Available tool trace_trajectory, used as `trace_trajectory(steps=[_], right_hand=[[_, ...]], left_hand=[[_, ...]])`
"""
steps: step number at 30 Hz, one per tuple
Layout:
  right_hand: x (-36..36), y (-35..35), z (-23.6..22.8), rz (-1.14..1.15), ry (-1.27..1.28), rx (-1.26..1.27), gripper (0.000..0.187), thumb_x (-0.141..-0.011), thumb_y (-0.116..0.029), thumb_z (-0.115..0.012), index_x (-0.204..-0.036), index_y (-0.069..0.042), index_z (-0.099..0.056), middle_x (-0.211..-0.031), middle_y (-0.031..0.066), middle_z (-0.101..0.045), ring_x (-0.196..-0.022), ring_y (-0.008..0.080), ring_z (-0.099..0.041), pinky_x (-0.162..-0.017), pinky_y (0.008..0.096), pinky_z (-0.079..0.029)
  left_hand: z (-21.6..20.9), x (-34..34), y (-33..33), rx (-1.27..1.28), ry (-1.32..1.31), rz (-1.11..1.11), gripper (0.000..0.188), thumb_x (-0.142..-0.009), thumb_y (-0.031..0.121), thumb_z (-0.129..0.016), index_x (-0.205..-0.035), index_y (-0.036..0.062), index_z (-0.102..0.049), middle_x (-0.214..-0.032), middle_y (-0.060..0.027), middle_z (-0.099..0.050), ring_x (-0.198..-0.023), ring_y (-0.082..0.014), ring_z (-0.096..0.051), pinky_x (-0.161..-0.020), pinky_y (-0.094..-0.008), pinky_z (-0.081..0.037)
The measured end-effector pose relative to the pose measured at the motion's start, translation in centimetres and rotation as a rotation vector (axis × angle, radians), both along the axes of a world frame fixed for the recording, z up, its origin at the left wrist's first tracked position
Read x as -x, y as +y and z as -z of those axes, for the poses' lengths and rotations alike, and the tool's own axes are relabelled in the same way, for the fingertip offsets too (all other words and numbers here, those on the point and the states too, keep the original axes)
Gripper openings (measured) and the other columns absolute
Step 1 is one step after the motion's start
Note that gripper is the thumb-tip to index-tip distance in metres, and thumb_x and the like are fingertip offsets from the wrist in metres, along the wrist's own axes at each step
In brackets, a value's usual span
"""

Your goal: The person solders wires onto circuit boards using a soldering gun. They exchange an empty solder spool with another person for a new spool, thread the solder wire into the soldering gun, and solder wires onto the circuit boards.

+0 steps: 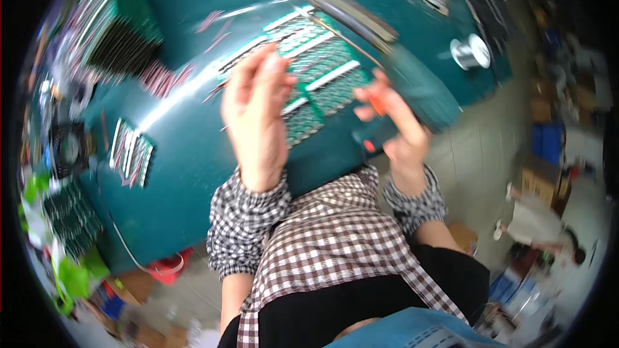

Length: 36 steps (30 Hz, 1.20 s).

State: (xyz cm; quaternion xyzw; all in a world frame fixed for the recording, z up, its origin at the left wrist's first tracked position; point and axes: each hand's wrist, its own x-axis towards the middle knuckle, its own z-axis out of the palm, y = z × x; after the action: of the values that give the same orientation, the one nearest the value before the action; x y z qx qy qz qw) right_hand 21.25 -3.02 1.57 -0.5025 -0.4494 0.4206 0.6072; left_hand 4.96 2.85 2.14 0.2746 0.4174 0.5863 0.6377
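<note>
Panels of green circuit boards with white strips and rows of small parts lie on the table before me. Over their left side my left hand is raised, fingers drawn together and blurred; what they pinch, if anything, I cannot make out. My right hand, at the boards' right edge, is closed round the orange handle of a tool. A long thin rod runs from near that hand toward the far boards, seemingly part of the tool; motion blur hides its exact kind.
A long dark bar lies behind the boards. Stacked green boards with reddish wires stand far left; a small board lies nearer. A wire spool sits right on the green table. Another person is off at the right.
</note>
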Motion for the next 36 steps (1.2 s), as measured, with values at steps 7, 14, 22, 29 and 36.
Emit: trace_trajectory(steps=[7,14,22,29,36], right_hand=[[-0.2,5.5,0.7,0.317,-0.001,-0.17,0.021,-0.074,-0.016,-0.075,-0.084,0.0,-0.065,-0.068,0.0016,-0.063,-0.056,0.0064,-0.055,-0.052,0.0217,-0.044],[-0.4,3.2,6.9,0.062,-1.175,-0.318,0.05,-0.075,-0.027,-0.056,-0.125,-0.021,-0.054,-0.12,0.0044,-0.054,-0.111,0.0244,-0.043,-0.088,0.0315,-0.035],[-9.4,-1.9,0.5,-0.024,0.435,0.039,0.04,-0.091,-0.024,-0.05,-0.119,0.006,-0.047,-0.106,0.0136,-0.056,-0.096,0.0274,-0.061,-0.063,0.0292,-0.055],[-10.2,-3.1,1.2,-0.124,0.654,0.084,0.035,-0.093,-0.025,-0.049,-0.113,0.002,-0.04,-0.095,0.011,-0.051,-0.09,0.0226,-0.054,-0.06,0.0289,-0.054],[-7.6,-0.9,1.1,-0.204,0.65,0.154,0.037,-0.091,-0.024,-0.052,-0.113,0.003,-0.04,-0.095,0.0126,-0.053,-0.09,0.024,-0.055,-0.06,0.0283,-0.055]], left_hand=[[-2.1,-3.9,-2.8,-1.223,0.932,-0.051,0.029,-0.07,-0.001,-0.064,-0.098,0.0062,-0.063,-0.092,-0.0065,-0.06,-0.078,-0.0179,-0.056,-0.071,-0.0282,-0.044],[-3.3,-6.0,-4.6,-1.422,1.193,0.088,0.043,-0.058,0.016,-0.061,-0.1,0.0142,-0.067,-0.101,-0.0043,-0.06,-0.077,-0.0161,-0.055,-0.071,-0.0298,-0.04],[0.5,5.8,-3.2,-0.89,1.117,0.02,0.026,-0.069,-0.007,-0.062,-0.094,0.0024,-0.063,-0.091,-0.0084,-0.063,-0.078,-0.0202,-0.061,-0.071,-0.0297,-0.047],[4.5,13.9,1.3,-0.273,1.175,-0.142,0.012,-0.078,0.006,-0.062,-0.09,0.0023,-0.061,-0.083,-0.0093,-0.063,-0.073,-0.0183,-0.061,-0.066,-0.0292,-0.048],[6.9,14.5,5.4,-0.262,1.619,-0.094,0.012,-0.076,0.008,-0.065,-0.083,0.0013,-0.059,-0.076,-0.0094,-0.058,-0.069,-0.022,-0.057,-0.064,-0.0317,-0.046]])
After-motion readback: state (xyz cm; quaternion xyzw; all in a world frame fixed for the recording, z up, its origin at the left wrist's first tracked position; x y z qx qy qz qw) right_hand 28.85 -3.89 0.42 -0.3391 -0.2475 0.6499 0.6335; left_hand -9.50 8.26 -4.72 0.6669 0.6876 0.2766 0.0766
